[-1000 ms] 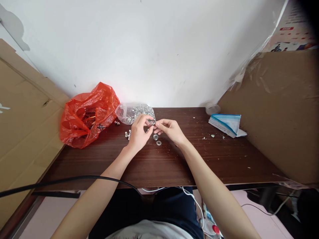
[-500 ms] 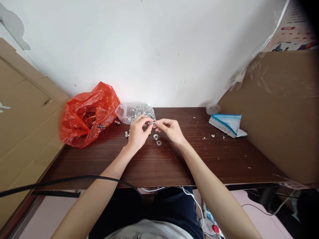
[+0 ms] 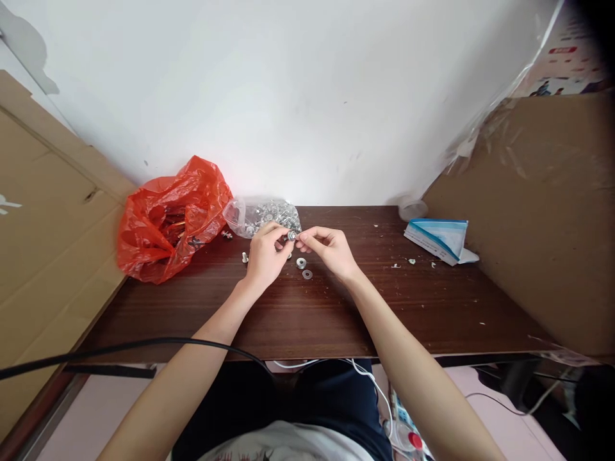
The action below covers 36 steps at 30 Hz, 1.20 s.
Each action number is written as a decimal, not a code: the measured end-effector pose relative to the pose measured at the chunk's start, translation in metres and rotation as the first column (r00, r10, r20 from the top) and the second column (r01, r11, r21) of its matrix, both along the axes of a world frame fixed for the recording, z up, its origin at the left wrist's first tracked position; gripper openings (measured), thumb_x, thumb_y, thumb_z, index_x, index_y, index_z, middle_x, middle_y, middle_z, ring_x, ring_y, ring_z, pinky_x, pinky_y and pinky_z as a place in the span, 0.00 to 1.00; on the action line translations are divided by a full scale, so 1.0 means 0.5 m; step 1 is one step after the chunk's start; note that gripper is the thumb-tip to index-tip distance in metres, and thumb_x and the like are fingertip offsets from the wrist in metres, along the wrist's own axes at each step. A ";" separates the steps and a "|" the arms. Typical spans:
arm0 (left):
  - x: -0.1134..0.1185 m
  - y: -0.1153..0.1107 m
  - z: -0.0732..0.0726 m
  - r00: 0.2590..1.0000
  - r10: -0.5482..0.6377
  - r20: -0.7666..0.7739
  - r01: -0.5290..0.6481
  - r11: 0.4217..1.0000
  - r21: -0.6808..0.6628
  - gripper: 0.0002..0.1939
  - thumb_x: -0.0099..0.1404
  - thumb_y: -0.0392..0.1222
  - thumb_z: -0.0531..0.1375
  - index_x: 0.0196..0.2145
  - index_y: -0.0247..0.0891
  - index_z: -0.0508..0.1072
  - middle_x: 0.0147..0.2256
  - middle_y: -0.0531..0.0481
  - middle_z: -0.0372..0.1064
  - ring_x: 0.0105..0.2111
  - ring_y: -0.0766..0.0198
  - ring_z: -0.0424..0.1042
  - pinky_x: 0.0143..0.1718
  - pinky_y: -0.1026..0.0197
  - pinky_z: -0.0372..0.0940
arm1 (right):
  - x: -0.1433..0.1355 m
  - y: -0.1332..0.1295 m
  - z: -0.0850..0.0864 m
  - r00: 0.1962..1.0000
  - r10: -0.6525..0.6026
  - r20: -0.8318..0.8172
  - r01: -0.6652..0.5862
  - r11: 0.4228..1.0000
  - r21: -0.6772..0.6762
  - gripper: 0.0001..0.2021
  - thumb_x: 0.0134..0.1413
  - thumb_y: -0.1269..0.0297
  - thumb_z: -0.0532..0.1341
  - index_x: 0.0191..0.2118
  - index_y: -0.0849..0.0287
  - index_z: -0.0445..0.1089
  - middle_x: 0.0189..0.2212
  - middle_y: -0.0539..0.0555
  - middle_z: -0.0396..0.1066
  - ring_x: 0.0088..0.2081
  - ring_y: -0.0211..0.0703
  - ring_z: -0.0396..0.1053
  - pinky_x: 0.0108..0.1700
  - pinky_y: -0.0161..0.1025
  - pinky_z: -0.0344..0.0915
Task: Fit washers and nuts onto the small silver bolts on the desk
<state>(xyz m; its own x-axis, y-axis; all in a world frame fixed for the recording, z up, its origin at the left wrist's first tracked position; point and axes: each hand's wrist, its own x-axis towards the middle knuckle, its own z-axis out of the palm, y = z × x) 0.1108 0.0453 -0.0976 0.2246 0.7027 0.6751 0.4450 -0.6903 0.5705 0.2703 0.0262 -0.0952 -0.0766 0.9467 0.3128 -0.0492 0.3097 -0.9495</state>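
Note:
A small shiny metal bolt (image 3: 291, 236) with a wider ring-like part on it is pinched between the thumb and fingers of my left hand (image 3: 265, 257). Just to its right, the thumb and fingertips of my right hand (image 3: 332, 251) are closed together beside the bolt's end; whatever they grip is too small to make out. Below the hands, a thick washer or stack of washers (image 3: 301, 263) and a flat washer (image 3: 307, 274) lie on the table. Left of my left hand a loose bolt (image 3: 245, 257) stands, with other small pieces partly hidden by the hands.
Behind my left hand lies a clear plastic bag (image 3: 276, 211) of metal hardware. A red plastic bag (image 3: 139, 250) sits farther left. A blue-and-white packet (image 3: 436, 239) lies on the right of the brown table (image 3: 307, 326). Cardboard (image 3: 542, 218) flanks the sides; a black cable (image 3: 144, 344) crosses my left forearm.
The bolt has turned between my fingers, so its ring-like part now faces me more. Both hands stay almost in the same place.

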 end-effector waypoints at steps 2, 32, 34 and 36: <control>0.000 0.000 0.000 1.000 0.007 -0.009 -0.007 1.000 -0.003 0.03 0.59 0.32 0.59 0.31 0.36 0.72 0.31 0.51 0.66 0.26 0.69 0.64 0.26 0.66 0.63 | 0.000 0.001 -0.001 1.000 0.000 -0.005 0.000 1.000 -0.001 0.16 0.46 0.49 0.67 0.29 0.58 0.75 0.26 0.53 0.75 0.30 0.42 0.71 0.37 0.42 0.70; -0.007 0.009 0.039 0.728 0.136 0.672 0.383 0.732 -0.563 0.13 0.60 0.48 0.55 0.26 0.36 0.66 0.25 0.50 0.66 0.23 0.69 0.65 0.26 0.63 0.64 | 0.004 0.009 -0.011 0.999 -0.006 0.035 0.007 0.999 -0.038 0.17 0.47 0.48 0.66 0.31 0.59 0.75 0.27 0.54 0.75 0.29 0.40 0.70 0.36 0.41 0.68; -0.004 0.005 0.042 0.716 0.143 0.683 0.395 0.724 -0.566 0.09 0.58 0.45 0.58 0.29 0.35 0.70 0.25 0.51 0.66 0.23 0.70 0.64 0.26 0.65 0.63 | 0.004 0.009 -0.011 0.999 -0.013 0.040 0.014 0.999 -0.036 0.17 0.47 0.49 0.66 0.31 0.59 0.75 0.28 0.54 0.75 0.29 0.40 0.70 0.36 0.41 0.68; -0.002 0.001 0.044 0.704 0.141 0.696 0.415 0.714 -0.565 0.08 0.55 0.42 0.60 0.32 0.35 0.73 0.24 0.53 0.65 0.23 0.71 0.63 0.25 0.66 0.62 | 0.005 0.009 -0.012 0.999 -0.023 0.045 0.024 0.999 -0.031 0.16 0.48 0.49 0.66 0.32 0.59 0.75 0.28 0.54 0.75 0.29 0.40 0.69 0.36 0.41 0.68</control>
